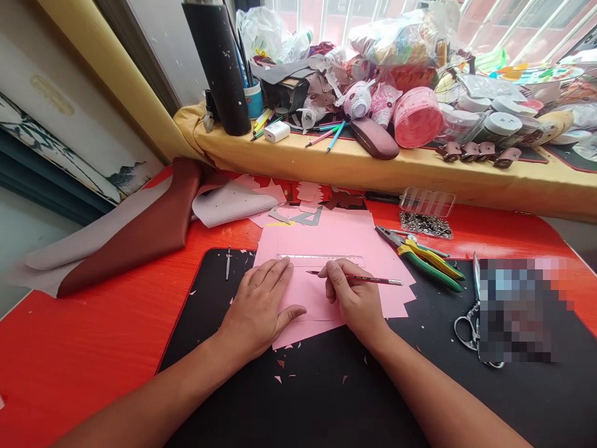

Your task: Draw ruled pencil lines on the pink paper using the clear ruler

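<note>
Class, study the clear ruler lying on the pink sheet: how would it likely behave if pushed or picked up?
The clear ruler looks thin and see-through, so it is probably light plastic, perhaps flexing slightly when lifted. Lying flat on the pink sheet, it would likely slide rather than roll or tip.

The person's left hand (261, 295) and right hand (357, 295) are bare, as are the left forearm (181, 382) and right forearm (431, 382), both rounded and tapering toward the hand.
</note>
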A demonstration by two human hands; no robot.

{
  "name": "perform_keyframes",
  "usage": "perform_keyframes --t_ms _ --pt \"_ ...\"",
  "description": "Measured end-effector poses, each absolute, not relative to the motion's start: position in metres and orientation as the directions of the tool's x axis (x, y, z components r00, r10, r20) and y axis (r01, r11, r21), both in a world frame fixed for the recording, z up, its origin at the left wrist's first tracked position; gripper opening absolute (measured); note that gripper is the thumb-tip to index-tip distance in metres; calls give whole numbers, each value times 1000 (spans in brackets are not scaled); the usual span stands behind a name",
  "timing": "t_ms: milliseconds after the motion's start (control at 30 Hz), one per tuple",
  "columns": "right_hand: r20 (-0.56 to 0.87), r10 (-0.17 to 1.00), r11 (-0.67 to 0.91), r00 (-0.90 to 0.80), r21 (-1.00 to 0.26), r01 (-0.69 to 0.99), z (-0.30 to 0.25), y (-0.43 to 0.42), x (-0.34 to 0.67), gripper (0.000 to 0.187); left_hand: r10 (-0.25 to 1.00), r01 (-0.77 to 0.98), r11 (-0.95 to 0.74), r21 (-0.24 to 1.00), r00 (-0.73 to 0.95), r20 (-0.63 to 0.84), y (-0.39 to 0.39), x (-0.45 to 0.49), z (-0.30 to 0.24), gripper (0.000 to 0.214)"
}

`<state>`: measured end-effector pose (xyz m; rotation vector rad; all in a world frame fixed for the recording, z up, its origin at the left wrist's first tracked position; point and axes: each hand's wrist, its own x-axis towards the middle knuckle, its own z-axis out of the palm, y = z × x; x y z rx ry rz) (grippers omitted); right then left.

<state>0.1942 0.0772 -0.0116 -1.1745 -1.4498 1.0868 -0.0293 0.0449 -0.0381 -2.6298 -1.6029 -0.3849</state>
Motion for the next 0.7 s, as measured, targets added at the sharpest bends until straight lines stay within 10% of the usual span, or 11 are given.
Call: perform_keyframes --t_ms 700 --pt "103 988 120 -117 -981 149 -8 78 193 44 889 892 -441 99 418 188 44 -29 -42 78"
